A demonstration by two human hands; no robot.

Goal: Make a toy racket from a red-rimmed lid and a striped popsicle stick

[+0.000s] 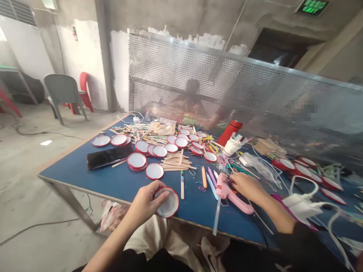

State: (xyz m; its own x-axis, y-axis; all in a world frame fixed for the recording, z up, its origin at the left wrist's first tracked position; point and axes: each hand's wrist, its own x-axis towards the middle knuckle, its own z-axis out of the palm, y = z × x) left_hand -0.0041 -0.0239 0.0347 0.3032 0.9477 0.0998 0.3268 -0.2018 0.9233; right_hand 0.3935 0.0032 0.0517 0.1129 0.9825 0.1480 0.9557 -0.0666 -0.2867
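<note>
My left hand point(150, 198) grips a round lid point(168, 206), white inside with a red rim, thumb across its face, at the table's front edge. Just behind the pink glue gun point(225, 187) is my right hand point(245, 185), its fingers curled down by small clutter; what they hold, if anything, is hidden. A clear glue stick point(217, 219) juts from the gun past the table edge. Between my hands lies a wooden stick with coloured bands point(182, 185). Marker pens in orange point(204, 176), purple and light blue lie left of the gun.
Several red-rimmed lids point(154, 171) and craft sticks point(176, 162) spread over the blue table point(113, 185). A phone point(109, 156) lies at left. Behind stand a red bottle point(229, 132) and a cup of pens point(232, 145). White chargers point(302, 206) with cables sit right; a perforated metal screen point(241, 83) rises behind.
</note>
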